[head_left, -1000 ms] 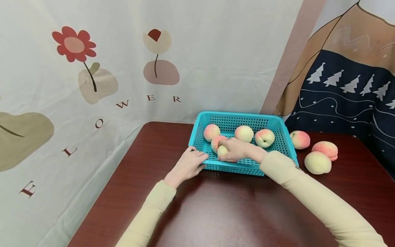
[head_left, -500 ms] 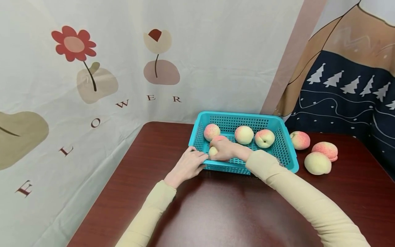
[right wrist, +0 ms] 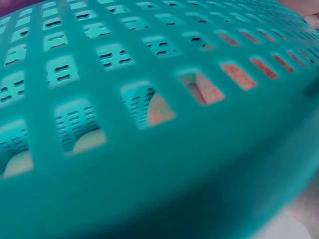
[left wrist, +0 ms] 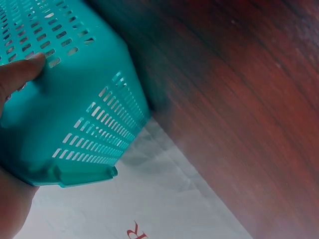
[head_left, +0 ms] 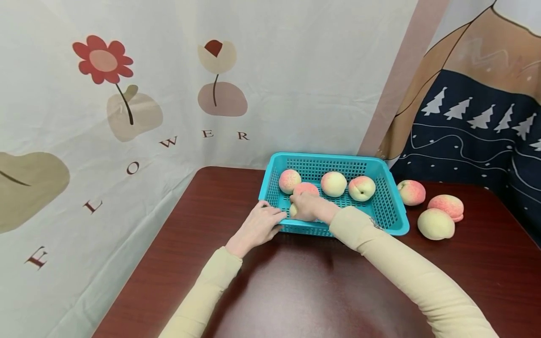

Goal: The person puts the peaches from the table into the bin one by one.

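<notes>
A rectangular basket (head_left: 329, 157) of perforated turquoise plastic is stood on a table (head_left: 262, 300) with a dark, glossy wood-grain surface. It is gripped at its near-left corner by the left hand (head_left: 257, 223). Inside, near that corner, a pale, rounded peach (head_left: 293, 211) (mostly concealed) is held in the curled right hand (head_left: 308, 207). Four speckled, blushed peaches (head_left: 334, 184) are contained alongside; three outer peaches (head_left: 436, 224) are found on the tabletop.

Long slvs (head_left: 405, 264), pale yel., wide cuffs (head_left: 221, 265)
</notes>
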Tool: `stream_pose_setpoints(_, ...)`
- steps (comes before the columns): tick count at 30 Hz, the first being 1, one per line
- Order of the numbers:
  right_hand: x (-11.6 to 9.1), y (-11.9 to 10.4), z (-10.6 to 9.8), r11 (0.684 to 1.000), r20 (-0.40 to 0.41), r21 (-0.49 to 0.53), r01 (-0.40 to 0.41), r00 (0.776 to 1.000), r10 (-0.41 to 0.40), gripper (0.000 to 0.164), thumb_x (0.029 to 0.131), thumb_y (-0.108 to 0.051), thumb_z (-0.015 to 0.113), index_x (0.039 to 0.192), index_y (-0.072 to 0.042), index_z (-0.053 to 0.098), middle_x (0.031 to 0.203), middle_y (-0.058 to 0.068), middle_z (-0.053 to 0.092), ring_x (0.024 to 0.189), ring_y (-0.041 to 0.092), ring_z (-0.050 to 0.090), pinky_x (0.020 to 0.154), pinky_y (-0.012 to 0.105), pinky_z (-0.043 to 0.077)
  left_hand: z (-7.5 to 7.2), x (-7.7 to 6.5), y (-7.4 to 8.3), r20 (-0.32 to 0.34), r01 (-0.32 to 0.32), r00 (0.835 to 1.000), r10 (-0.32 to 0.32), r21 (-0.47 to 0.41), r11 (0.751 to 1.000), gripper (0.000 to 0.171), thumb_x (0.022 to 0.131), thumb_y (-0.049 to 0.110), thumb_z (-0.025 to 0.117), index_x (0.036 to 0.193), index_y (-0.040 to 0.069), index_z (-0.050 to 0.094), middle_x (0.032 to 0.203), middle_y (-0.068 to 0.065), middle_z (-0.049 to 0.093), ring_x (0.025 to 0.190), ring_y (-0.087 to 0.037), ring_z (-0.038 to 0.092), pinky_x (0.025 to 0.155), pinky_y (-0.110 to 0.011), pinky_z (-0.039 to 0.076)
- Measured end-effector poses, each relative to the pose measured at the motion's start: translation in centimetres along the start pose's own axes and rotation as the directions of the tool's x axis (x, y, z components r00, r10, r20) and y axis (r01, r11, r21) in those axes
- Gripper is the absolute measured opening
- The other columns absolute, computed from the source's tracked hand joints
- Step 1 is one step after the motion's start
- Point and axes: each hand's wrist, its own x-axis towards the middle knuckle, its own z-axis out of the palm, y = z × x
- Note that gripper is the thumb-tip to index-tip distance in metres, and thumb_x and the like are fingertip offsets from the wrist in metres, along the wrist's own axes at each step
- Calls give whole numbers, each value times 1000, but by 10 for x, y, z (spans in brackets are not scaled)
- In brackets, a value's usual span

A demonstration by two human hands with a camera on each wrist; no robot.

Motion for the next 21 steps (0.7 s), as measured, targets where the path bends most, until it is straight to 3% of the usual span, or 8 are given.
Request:
stream_pose_setpoints(5, 0, 2, 6, 997, -56, -63, -45, 998, 42, 63, 86, -33, 61, 134, 0, 40, 122, 16, 57, 107, 28, 58, 87, 42, 48, 0, 0, 0, 7, 2, 1000, -2, 4, 1000, 25, 75, 26, 74, 76, 17, 51, 71, 6, 60, 71, -9, 61, 86, -33, 39)
stream_pose_setpoints(9, 2, 5, 12, 995, -44, -72, -73, 997, 70, 64, 88, -32, 58, 137, 2, 35, 124, 19, 54, 108, 32, 57, 89, 44, 47, 0, -1, 1, 6, -1, 1000, 1, 7, 1000, 24, 75, 25, 74, 76, 17, 52, 72, 6, 61, 73, -10, 62, 85, -33, 39)
stream_pose_setpoints(14, 5, 6, 16, 995, -43, -41, -86, 996, 84, 69, 88, -33, 59, 140, 1, 29, 103, 18, 61, 95, 30, 61, 83, 41, 49, -1, -1, 1, 13, -4, 1000, 4, 7, 1000, 25, 75, 26, 74, 75, 17, 50, 70, 8, 58, 73, -8, 61, 86, -31, 39)
stream_pose_setpoints(16, 7, 5, 16, 996, -56, -28, -79, 995, 77, 73, 86, -36, 60, 141, 1, 28, 104, 18, 61, 95, 29, 61, 83, 41, 49, -2, -1, 1, 12, -1, 1000, 1, 2, 1000, 25, 74, 26, 74, 74, 17, 51, 69, 8, 57, 73, -8, 60, 86, -31, 38)
stream_pose_setpoints(21, 14, -1, 13, 998, -80, -18, -67, 995, 66, 77, 86, -42, 58, 143, -3, 25, 135, 23, 43, 110, 32, 55, 83, 42, 49, -2, -1, 2, 14, 4, 1000, -4, -3, 1000, 24, 74, 26, 75, 75, 18, 52, 70, 9, 58, 74, -8, 60, 86, -31, 39)
